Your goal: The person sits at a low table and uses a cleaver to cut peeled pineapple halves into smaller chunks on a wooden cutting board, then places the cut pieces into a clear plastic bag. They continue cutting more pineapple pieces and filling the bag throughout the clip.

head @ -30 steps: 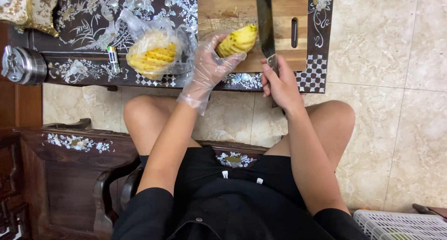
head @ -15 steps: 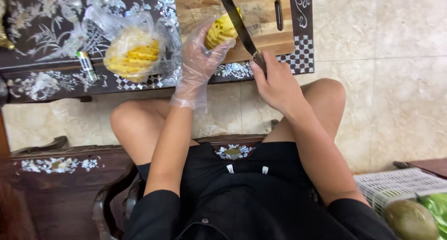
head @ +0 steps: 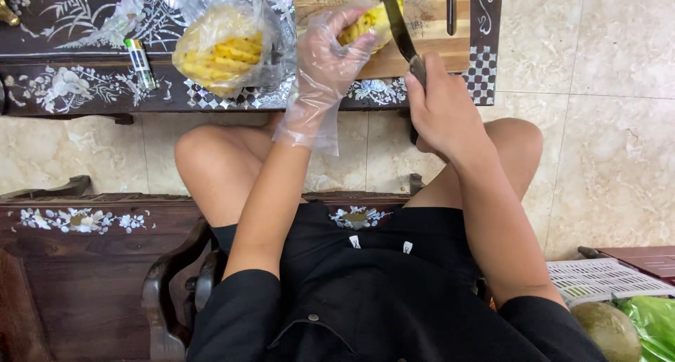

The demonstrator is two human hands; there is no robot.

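Observation:
My left hand (head: 325,60), in a clear plastic glove, grips a peeled yellow pineapple piece (head: 367,22) on a wooden cutting board (head: 429,24). My right hand (head: 441,105) is bare and closed on the handle of a long dark knife (head: 394,21), whose blade lies slanted against the pineapple piece. The board rests on a dark low table with pearl inlay (head: 77,88). I sit on a dark carved wooden seat, knees bare below the table edge.
A clear plastic bag of peeled pineapple (head: 223,49) lies left of the board, with a small lighter (head: 139,61) beside it. Beige tiled floor surrounds the table. At lower right stand a white plastic basket (head: 605,281), a round green fruit (head: 608,328) and green leaves.
The view has shifted, so the table now sits higher and further left in frame. The knife has swung from upright beside the pineapple to slanted across it. Both hands keep their hold.

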